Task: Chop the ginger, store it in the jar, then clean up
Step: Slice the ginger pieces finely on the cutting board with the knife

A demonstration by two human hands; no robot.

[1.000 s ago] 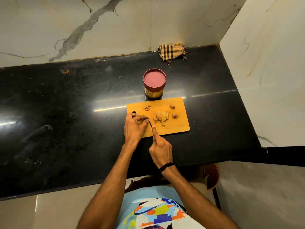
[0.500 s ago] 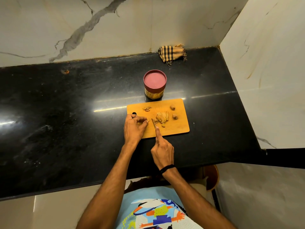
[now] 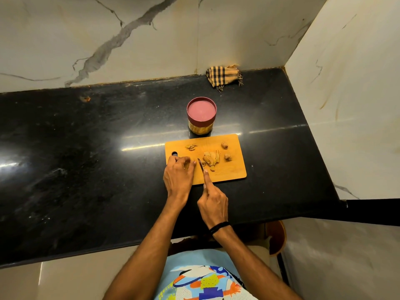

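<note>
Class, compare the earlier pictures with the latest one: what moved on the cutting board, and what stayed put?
The right hand slid the knife slightly right, away from the left hand toward the ginger slices, grip unchanged. The left hand still pins its ginger piece on the cutting board. Jar and cloth stayed put.

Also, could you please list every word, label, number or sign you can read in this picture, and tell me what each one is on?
No text can be read here.
Jar: the gold side below its maroon lid is too blurred to tell whether it carries lettering.
Shirt print: coloured shapes only, no letters.
Cutting board and checked cloth: no markings visible.
</note>
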